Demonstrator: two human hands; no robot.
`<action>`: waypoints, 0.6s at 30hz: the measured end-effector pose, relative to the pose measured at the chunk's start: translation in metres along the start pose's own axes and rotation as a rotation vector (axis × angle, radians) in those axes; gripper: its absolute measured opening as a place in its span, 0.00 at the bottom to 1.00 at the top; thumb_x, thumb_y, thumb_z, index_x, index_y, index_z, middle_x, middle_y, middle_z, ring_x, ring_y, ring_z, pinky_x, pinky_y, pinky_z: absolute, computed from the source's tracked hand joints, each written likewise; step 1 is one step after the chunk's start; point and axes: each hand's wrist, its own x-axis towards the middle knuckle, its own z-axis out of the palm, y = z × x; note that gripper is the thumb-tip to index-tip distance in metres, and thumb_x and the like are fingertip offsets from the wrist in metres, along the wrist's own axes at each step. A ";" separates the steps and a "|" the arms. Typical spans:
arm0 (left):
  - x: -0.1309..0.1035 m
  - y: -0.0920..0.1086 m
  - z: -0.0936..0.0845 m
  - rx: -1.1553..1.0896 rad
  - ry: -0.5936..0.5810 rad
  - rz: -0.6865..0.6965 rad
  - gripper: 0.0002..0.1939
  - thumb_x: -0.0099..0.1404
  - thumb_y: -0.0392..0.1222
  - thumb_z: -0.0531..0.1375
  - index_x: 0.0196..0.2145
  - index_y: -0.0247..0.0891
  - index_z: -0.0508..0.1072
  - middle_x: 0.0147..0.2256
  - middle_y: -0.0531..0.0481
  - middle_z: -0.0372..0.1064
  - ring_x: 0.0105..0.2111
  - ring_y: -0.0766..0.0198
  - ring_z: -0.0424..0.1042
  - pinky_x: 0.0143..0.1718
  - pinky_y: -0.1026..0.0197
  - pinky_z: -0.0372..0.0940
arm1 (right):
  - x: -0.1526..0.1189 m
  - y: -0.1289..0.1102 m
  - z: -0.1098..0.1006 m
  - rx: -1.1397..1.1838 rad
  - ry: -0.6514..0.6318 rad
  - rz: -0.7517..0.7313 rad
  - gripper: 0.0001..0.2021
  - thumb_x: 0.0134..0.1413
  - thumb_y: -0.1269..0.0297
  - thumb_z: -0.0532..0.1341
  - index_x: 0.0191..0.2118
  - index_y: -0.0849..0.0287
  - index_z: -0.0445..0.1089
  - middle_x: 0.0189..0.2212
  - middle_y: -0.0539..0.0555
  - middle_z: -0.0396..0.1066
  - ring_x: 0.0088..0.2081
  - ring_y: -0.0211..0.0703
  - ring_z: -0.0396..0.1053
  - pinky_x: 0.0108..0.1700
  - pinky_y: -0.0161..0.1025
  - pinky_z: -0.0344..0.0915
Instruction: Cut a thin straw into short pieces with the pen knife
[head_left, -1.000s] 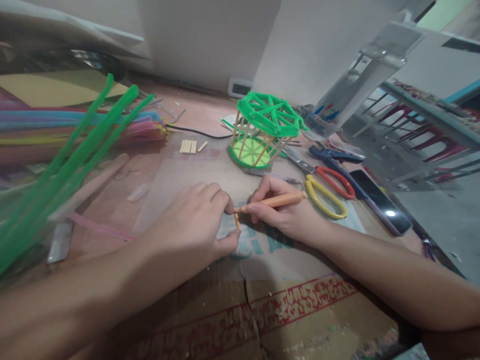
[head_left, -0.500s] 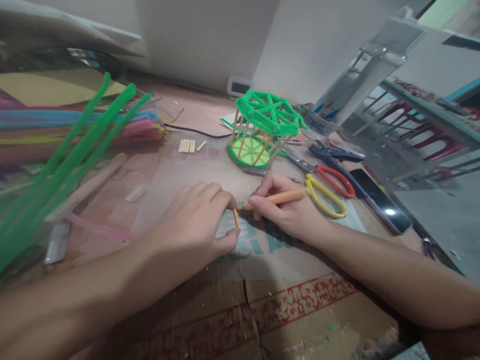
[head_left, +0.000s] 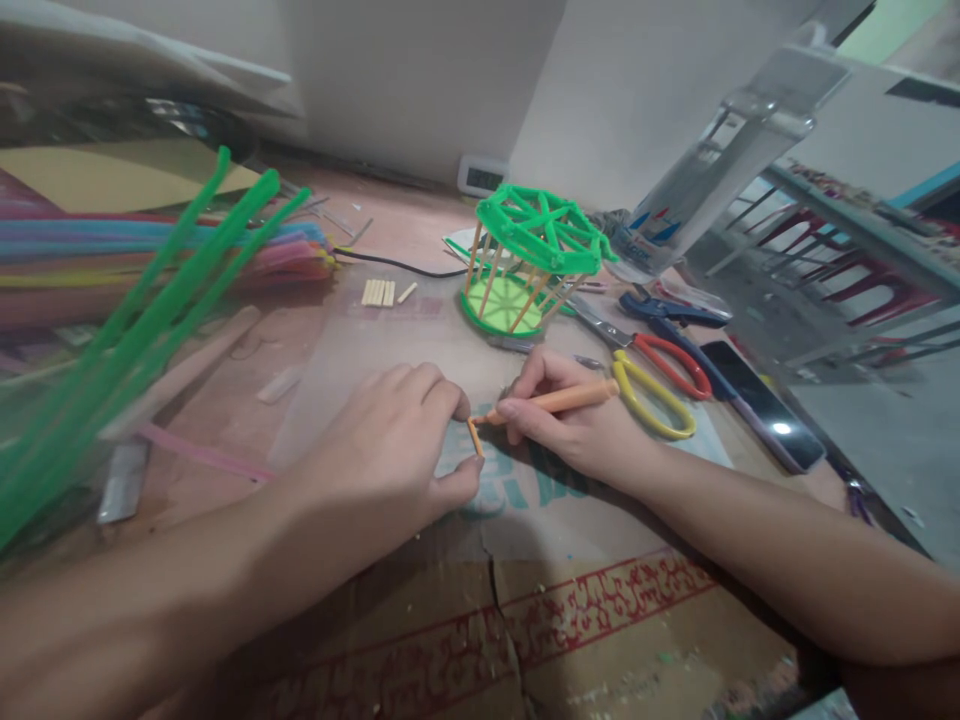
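My left hand [head_left: 405, 430] pinches a short orange-coloured stick [head_left: 475, 438] by its two ends, between thumb and fingers, just above a translucent sheet [head_left: 330, 370]. In my right hand [head_left: 577, 425] is an orange marker pen [head_left: 574, 397], gripped like a pencil, its tip touching or very near the stick's upper part. Beyond the hands stands a round frame [head_left: 540, 230] with a fuzzy green top, thin wooden posts and a yellow-green base. Several short pale sticks [head_left: 378, 292] lie side by side behind my left hand, with one apart.
Green pipe cleaners [head_left: 187, 290] jut up at left, before a colourful bundle [head_left: 247, 245]. Scissors [head_left: 652, 380] with red and yellow handles, blue-handled pliers [head_left: 675, 310] and a phone [head_left: 761, 400] lie right. A clear bottle [head_left: 712, 160] and a small digital clock [head_left: 482, 175] stand behind.
The view has shifted slightly. My left hand keeps its pinch on the stick, and the marker's tip has moved a little along it or stayed close; the stick is tilted slightly more.
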 end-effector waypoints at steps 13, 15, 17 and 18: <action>0.001 -0.001 0.002 -0.054 0.019 0.000 0.12 0.65 0.48 0.61 0.41 0.38 0.74 0.38 0.45 0.72 0.42 0.48 0.72 0.45 0.48 0.65 | 0.000 0.002 0.000 -0.017 0.005 -0.021 0.19 0.60 0.48 0.71 0.32 0.55 0.64 0.24 0.49 0.75 0.25 0.39 0.71 0.27 0.35 0.64; 0.002 -0.001 0.002 -0.060 0.002 -0.018 0.12 0.65 0.48 0.61 0.41 0.38 0.75 0.38 0.45 0.72 0.43 0.48 0.72 0.45 0.47 0.66 | 0.000 0.001 0.000 -0.015 0.012 -0.007 0.20 0.60 0.47 0.70 0.32 0.55 0.64 0.24 0.49 0.75 0.25 0.39 0.72 0.28 0.36 0.66; 0.003 0.000 0.000 -0.065 -0.015 -0.031 0.13 0.64 0.48 0.61 0.42 0.38 0.75 0.40 0.44 0.73 0.44 0.47 0.72 0.46 0.46 0.66 | 0.000 0.001 0.000 -0.011 0.007 -0.002 0.20 0.60 0.48 0.71 0.32 0.54 0.64 0.23 0.48 0.75 0.25 0.39 0.72 0.28 0.36 0.66; 0.003 0.000 0.000 -0.069 -0.026 -0.036 0.14 0.64 0.49 0.61 0.43 0.38 0.75 0.41 0.43 0.73 0.45 0.47 0.73 0.47 0.46 0.66 | 0.000 0.002 0.000 -0.007 0.004 -0.002 0.19 0.60 0.48 0.71 0.32 0.54 0.64 0.23 0.48 0.75 0.25 0.39 0.72 0.28 0.36 0.66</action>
